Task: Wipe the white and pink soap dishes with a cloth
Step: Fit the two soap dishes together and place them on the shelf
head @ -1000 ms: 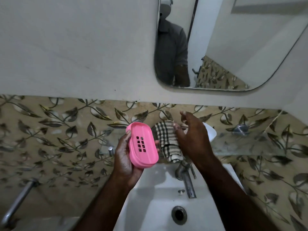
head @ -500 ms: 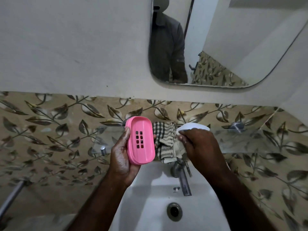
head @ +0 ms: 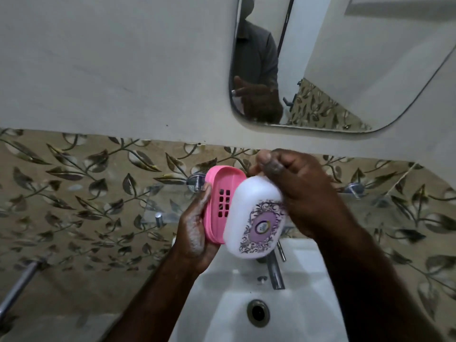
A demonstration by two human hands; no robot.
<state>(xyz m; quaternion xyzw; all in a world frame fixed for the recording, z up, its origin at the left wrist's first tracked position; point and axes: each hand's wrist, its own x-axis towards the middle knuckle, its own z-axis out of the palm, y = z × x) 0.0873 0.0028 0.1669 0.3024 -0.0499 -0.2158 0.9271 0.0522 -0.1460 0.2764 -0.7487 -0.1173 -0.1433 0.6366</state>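
Observation:
My left hand (head: 193,233) grips the pink soap dish (head: 218,193), a slotted oval tray held upright above the sink. My right hand (head: 303,191) holds the white soap dish (head: 254,218), an oval piece with a purple ornamental label, by its right side. The white dish leans against the pink one and covers its right half. The checked cloth is hidden behind the dishes and hands.
A white sink (head: 222,304) with a drain (head: 258,312) and a chrome tap (head: 275,270) lies below the hands. A glass shelf (head: 167,206) on metal pegs runs along the leaf-patterned tiles. A mirror (head: 345,70) hangs above. A metal pipe (head: 19,285) sits at lower left.
My right hand took the white dish from the shelf and brought it up against the pink dish. The cloth is now out of sight behind them.

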